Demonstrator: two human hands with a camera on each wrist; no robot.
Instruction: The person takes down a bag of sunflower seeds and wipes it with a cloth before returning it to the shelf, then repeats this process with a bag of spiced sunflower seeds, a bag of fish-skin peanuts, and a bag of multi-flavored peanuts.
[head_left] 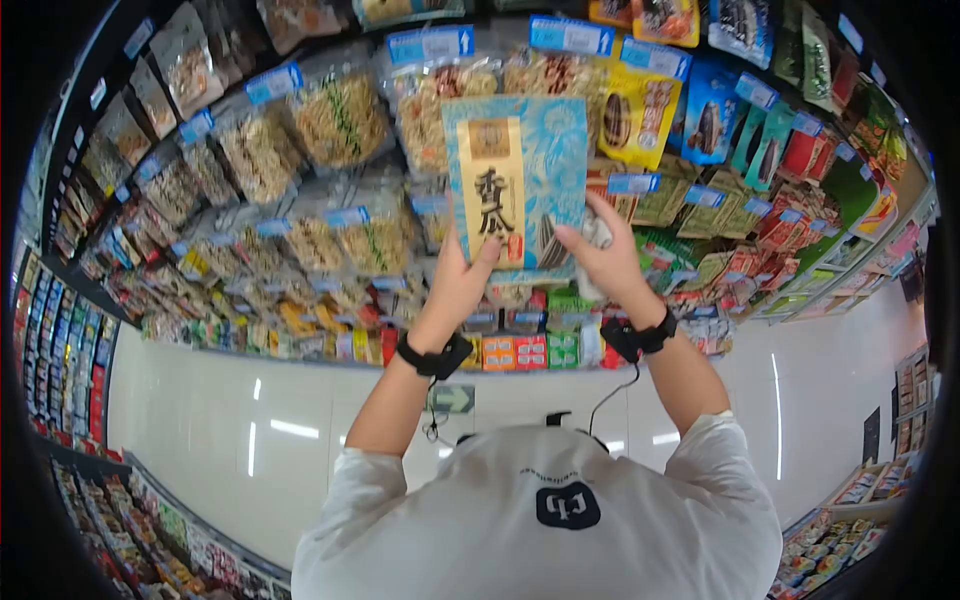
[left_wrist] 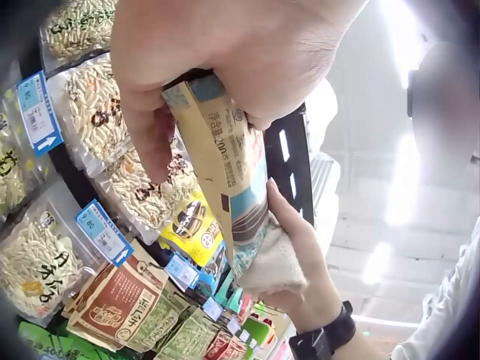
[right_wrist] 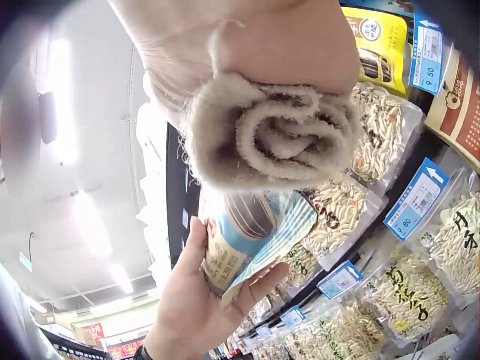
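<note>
At upper centre we see one blue snack packet (head_left: 515, 180), held up before the shelves: one left hand (head_left: 462, 275) grips it; one right hand (head_left: 597, 255) grips it plus one rolled cloth (right_wrist: 274, 139).

White short-sleeved shirt (head_left: 540, 520) with a small dark logo on it. Black wrist straps (head_left: 434, 358) on both arms. A thin black cable (head_left: 607, 395) hangs from the right one.

I see snack bag (head_left: 515, 180): flat, blue-and-tan, large dark characters on tan panel, striped seed picture at lower corner. Held upright, front facing me, raised before hanging packets. Rolled beige cloth (right_wrist: 274, 139) tucked against bag's lower right edge.
</note>
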